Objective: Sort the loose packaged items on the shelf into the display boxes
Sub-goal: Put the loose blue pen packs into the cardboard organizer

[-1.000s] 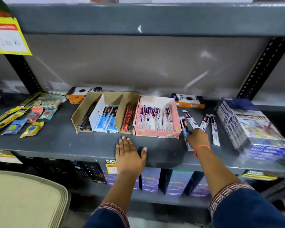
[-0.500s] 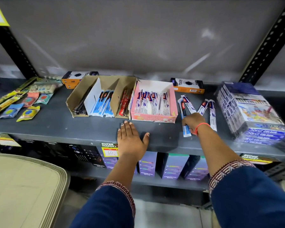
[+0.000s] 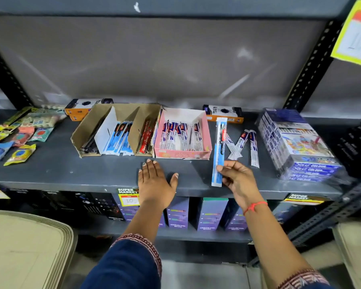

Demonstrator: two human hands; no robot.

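Right, nearest me, my left hand (image 3: 154, 182) lies flat and spread on the front edge of the grey shelf (image 3: 71, 170), fingers straight, gripping nothing. Over at about three o'clock from it, my right hand (image 3: 237, 180) pinches a blue packaged pen (image 3: 219, 151) by its lower end, thumb and fingertips closed on it; the packet stands lifted, pointing up toward twelve o'clock. Just past that hand, at one o'clock from it, three loose packets (image 3: 243, 146) lie on the shelf, two of them crossing. Further back, at twelve o'clock from my left hand, sits the pink display box (image 3: 182, 154), filled with white-and-blue packets. Touching it at nine o'clock is the brown cardboard box (image 3: 79, 140) with its dividers: dark pens, blue packets, red packets. At far three o'clock, a wrapped stack of colour-pencil boxes (image 3: 296, 144). At far nine o'clock, small sachets (image 3: 19, 153) lie scattered. Rearmost, two orange-and-black cartons (image 3: 223, 112) against the back.
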